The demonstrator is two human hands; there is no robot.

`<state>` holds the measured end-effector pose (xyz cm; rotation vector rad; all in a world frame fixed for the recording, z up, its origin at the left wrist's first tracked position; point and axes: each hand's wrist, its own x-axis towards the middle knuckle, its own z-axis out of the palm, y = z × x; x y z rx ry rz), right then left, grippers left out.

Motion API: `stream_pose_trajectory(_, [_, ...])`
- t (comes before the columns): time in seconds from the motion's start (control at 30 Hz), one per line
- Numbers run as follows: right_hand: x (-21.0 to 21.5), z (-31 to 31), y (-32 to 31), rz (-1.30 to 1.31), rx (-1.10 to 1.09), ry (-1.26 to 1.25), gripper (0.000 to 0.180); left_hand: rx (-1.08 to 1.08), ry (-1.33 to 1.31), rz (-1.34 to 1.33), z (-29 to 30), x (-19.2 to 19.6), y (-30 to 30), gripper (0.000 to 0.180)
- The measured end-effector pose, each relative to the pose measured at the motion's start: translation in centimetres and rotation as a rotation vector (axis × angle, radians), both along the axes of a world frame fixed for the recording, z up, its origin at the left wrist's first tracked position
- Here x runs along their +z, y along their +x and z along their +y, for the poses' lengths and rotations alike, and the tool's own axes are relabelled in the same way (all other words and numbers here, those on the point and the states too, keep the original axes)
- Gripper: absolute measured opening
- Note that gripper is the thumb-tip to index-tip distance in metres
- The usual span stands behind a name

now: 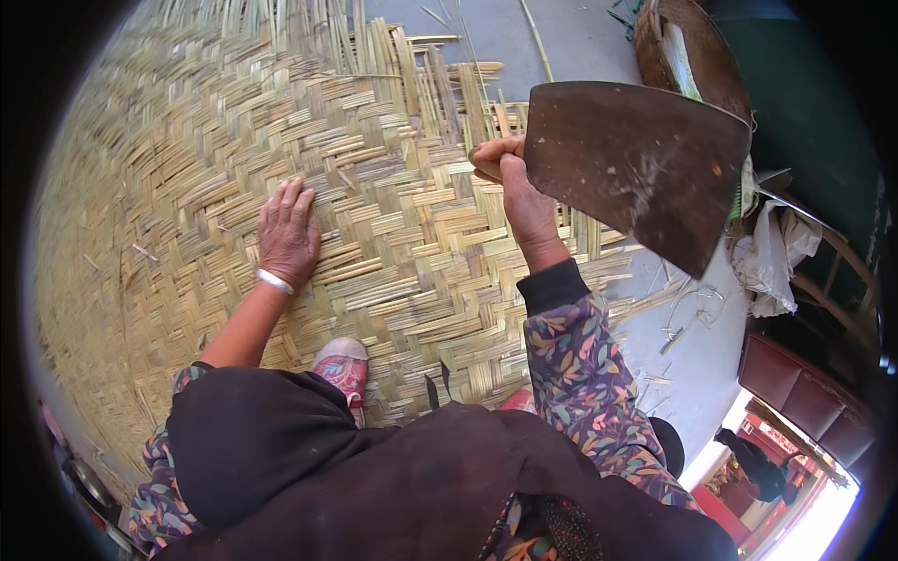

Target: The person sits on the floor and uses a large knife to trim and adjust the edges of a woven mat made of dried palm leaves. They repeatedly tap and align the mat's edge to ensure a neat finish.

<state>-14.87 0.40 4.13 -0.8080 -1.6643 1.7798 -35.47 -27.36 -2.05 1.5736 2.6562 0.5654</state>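
A large woven mat [402,252] of flat pale reed strips in a zigzag weave spreads under me. Its far and right edges end in loose, uneven strips. My left hand [288,234] lies flat on the mat, fingers together and stretched out, with a white bangle [275,280] at the wrist. Raised above the mat's right part, my right hand [524,192] is wrapped round the short handle of a broad cleaver [636,168]. The dark, stained blade points right, its flat face turned up toward me. It hides part of the mat's edge and the floor behind.
My pink patterned shoe [341,369] stands on the mat. On the grey floor [692,327] at right lie reed scraps. A round wicker basket [697,47], a white plastic bag [772,257] and a dark red padded seat [804,383] stand along the right side.
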Motion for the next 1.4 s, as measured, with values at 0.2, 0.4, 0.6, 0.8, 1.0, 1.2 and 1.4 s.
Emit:
stream_pose_trajectory(0.2, [-2.2, -0.8, -1.5, -0.362, 0.084, 0.141, 0.016, -0.002, 0.008, 0.011, 0.1, 0.3, -0.1, 0.047])
stream_pose_trajectory(0.4, [-0.3, -4.4, 2.3, -0.356, 0.240, 0.137, 0.019, 0.049, 0.180, -0.053, -3.1, 0.5, -0.2, 0.054])
stream_pose_trajectory(0.6, [2.4, -10.9, 4.5, -0.523, 0.628, 0.286, 0.018, 0.093, -0.079, 0.048, -7.9, 1.0, 0.5, 0.052])
stream_pose_trajectory(0.8, [3.1, -12.3, 7.3, -0.727, 0.862, 0.011, 0.013, 0.106, -0.097, 0.054, -7.4, 1.7, 0.1, 0.044])
stream_pose_trajectory(1.0, [2.7, -12.3, 8.9, -0.809, 0.841, 0.082, 0.019, 0.097, -0.117, -0.106, -5.5, 2.9, -2.5, 0.026])
stream_pose_trajectory(1.2, [2.3, -13.6, 7.2, -0.951, 0.812, 0.223, 0.021, 0.157, -0.298, -0.296, -2.9, 4.8, -4.7, 0.030])
stream_pose_trajectory(1.4, [2.8, -15.1, 5.8, -1.094, 0.801, 0.283, 0.022, 0.205, -0.514, -0.488, -1.8, 5.5, -6.0, 0.031])
